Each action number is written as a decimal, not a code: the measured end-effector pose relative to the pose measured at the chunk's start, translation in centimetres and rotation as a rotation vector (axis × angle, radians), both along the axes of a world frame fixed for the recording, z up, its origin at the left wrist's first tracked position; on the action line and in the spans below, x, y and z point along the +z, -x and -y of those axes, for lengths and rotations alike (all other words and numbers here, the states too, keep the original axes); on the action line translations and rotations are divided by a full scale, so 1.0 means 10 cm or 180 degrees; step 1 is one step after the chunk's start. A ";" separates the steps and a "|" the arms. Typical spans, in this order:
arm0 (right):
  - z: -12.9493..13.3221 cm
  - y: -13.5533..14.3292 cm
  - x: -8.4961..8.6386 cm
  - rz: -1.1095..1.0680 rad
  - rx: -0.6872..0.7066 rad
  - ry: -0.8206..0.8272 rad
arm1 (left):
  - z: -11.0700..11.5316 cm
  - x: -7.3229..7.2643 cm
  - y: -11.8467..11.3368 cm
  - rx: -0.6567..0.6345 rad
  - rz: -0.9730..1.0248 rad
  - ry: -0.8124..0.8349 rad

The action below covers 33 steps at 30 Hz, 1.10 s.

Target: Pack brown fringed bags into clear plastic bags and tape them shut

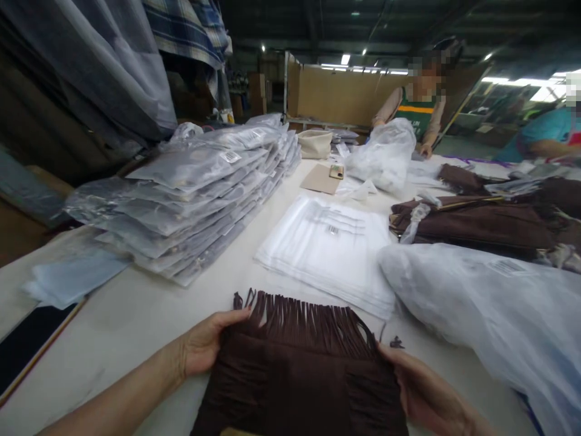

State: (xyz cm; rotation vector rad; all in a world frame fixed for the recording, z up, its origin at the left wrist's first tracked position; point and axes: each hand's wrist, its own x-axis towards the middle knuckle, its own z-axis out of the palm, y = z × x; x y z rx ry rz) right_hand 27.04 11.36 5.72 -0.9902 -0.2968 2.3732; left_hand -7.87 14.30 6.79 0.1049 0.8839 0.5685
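Fingers of my left hand point(202, 348) and right hand point(417, 387) grip opposite side edges of a dark brown fringed cloth point(308, 387) between them, neither nearer. Its fringe points away; its long axis is unclear. It's over the desk point(149, 309), my side of the flat white bags point(318, 245).

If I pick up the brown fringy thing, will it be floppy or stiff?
Probably floppy: the brown fringed piece wrinkles like cloth, and its thin strands look bendy. It likely won't roll, because it looks flat.
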 end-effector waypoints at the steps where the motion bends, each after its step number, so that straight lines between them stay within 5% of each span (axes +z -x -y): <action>1: -0.04 0.04 -0.03 -0.0152 -0.0012 0.0059 | -0.05 -0.02 0.00 -0.0153 0.0134 0.0022; 6: -0.28 0.23 -0.08 -0.0473 0.0282 0.0288 | -0.31 -0.21 -0.07 -0.1058 0.0765 -0.0079; 10: -0.47 0.35 -0.04 -0.0490 0.0721 -0.0036 | -0.49 -0.34 -0.27 -0.1623 0.1014 -0.0670; 14: -0.62 0.41 0.10 -0.0329 0.1038 -0.0686 | -0.61 -0.22 -0.41 -0.1995 0.0801 -0.0847; 17: -0.62 0.41 0.32 0.0264 0.1712 -0.1724 | -0.60 0.05 -0.43 -0.2527 0.0450 -0.1375; 21: -0.39 0.42 0.52 0.1655 0.2190 -0.4056 | -0.31 0.34 -0.41 -0.3288 -0.0533 -0.3397; 24: -0.08 0.45 0.38 0.2471 0.1909 -0.5784 | 0.05 0.33 -0.36 -0.3440 -0.1363 -0.4972; 26: 0.12 0.47 0.18 0.2878 0.1677 -0.6699 | 0.26 0.26 -0.34 -0.3596 -0.1617 -0.5542; 30: 0.43 0.50 -0.11 0.3343 0.1382 -0.7398 | 0.56 0.25 -0.36 -0.3607 -0.2121 -0.6172; 33: 0.61 0.52 -0.12 0.3382 0.1008 -0.7589 | 0.76 0.41 -0.39 -0.3606 -0.2524 -0.6595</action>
